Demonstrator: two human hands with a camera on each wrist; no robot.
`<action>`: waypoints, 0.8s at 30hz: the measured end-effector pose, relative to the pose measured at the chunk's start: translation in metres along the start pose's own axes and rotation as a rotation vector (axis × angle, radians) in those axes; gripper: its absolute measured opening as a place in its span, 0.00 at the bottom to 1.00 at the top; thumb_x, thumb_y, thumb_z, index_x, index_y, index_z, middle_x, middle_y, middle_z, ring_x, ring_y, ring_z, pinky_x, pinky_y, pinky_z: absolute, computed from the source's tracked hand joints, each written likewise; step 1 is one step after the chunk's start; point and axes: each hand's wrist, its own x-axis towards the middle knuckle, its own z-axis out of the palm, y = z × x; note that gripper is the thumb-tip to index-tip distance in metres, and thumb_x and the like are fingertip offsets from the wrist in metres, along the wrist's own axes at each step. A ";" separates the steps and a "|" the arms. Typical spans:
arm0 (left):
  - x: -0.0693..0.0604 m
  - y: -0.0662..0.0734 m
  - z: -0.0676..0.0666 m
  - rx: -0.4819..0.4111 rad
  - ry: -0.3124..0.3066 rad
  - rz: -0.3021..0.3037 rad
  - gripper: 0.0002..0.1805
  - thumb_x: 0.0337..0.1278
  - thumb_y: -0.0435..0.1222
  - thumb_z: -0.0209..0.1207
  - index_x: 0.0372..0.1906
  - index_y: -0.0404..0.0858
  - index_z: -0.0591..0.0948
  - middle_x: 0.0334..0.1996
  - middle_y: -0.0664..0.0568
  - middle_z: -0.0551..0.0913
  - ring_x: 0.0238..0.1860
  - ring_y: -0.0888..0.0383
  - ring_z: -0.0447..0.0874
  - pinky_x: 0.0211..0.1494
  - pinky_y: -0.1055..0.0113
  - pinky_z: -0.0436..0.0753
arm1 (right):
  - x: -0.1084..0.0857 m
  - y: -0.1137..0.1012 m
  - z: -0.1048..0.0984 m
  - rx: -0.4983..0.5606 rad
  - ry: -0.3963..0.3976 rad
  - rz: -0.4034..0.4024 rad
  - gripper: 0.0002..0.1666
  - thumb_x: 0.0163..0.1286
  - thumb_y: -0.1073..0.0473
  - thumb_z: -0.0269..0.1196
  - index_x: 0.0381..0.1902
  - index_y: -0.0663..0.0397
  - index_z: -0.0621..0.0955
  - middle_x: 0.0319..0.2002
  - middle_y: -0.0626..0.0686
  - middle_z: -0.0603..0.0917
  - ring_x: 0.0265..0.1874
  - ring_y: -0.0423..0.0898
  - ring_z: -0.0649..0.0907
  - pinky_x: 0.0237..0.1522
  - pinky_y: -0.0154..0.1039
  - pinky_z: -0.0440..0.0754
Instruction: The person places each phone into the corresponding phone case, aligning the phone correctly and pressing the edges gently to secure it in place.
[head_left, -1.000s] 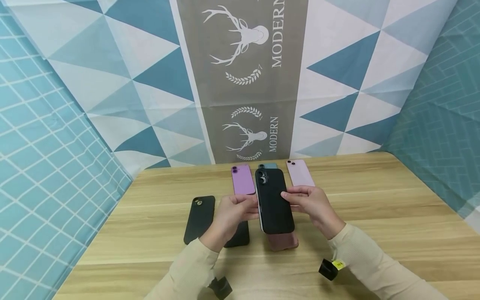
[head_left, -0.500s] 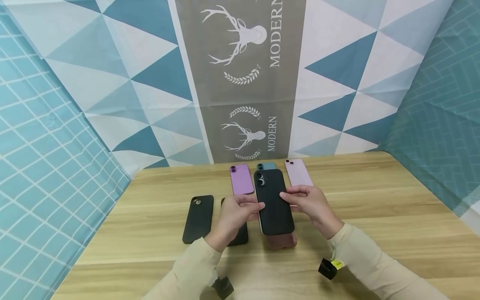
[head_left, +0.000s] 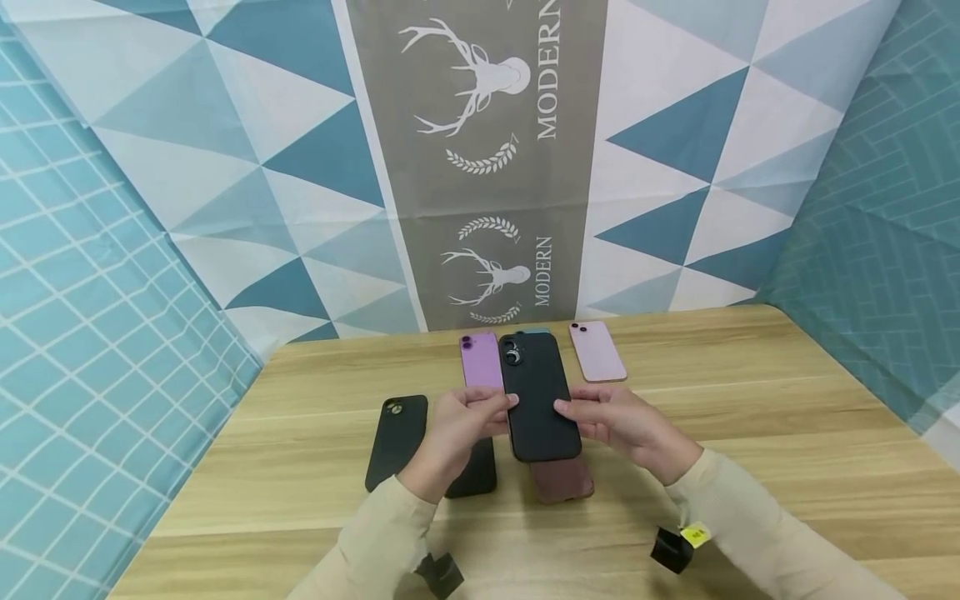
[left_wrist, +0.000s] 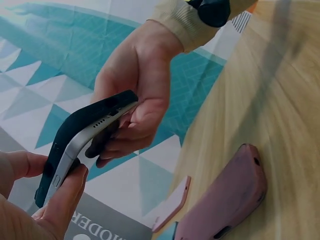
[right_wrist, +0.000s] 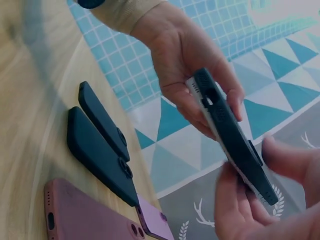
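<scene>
Both hands hold a phone in a black case [head_left: 542, 400] above the table, its back and camera corner facing the head camera. My left hand [head_left: 452, 433] grips the left long edge, thumb on the case back and fingers beneath. On the opposite edge, my right hand [head_left: 633, 427] pinches with its thumb on the back. In the left wrist view the phone's silver frame [left_wrist: 75, 145] shows bare along the side, below the black case. The right wrist view shows the bottom end, where the case's port cutout [right_wrist: 212, 96] sits beside a pale strip of phone.
Below the hands lies a dusty-pink phone case [head_left: 562, 482]. Two black cases, one at far left [head_left: 396, 440] and one partly behind my left hand [head_left: 476, 475], lie on the wooden table [head_left: 750, 400]. Behind are a purple phone [head_left: 478, 358], a blue phone [head_left: 534, 332] and a pale pink phone [head_left: 597, 352].
The cased phone has moved slightly up and left. The silver strip along its left edge has gone from the head view. My right thumb now rests lower on the case.
</scene>
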 end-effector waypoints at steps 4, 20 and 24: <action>0.001 0.003 -0.001 0.006 0.021 0.005 0.13 0.54 0.31 0.62 0.42 0.24 0.82 0.32 0.49 0.87 0.28 0.64 0.86 0.43 0.61 0.88 | -0.005 0.001 -0.002 0.011 -0.197 0.010 0.45 0.66 0.58 0.64 0.69 0.77 0.55 0.48 0.48 0.85 0.45 0.36 0.85 0.50 0.28 0.82; 0.005 -0.005 -0.007 0.055 0.037 -0.039 0.15 0.56 0.35 0.64 0.42 0.25 0.84 0.37 0.46 0.84 0.27 0.65 0.84 0.46 0.61 0.87 | -0.003 0.003 0.002 -0.023 -0.267 -0.028 0.40 0.64 0.61 0.65 0.65 0.81 0.62 0.45 0.47 0.87 0.43 0.35 0.86 0.49 0.30 0.83; 0.006 -0.005 -0.007 0.058 0.030 -0.039 0.17 0.57 0.37 0.64 0.44 0.25 0.83 0.43 0.41 0.84 0.29 0.65 0.84 0.47 0.61 0.87 | -0.002 0.003 0.002 -0.047 -0.246 -0.029 0.40 0.63 0.61 0.66 0.64 0.80 0.63 0.45 0.48 0.88 0.43 0.36 0.86 0.49 0.31 0.83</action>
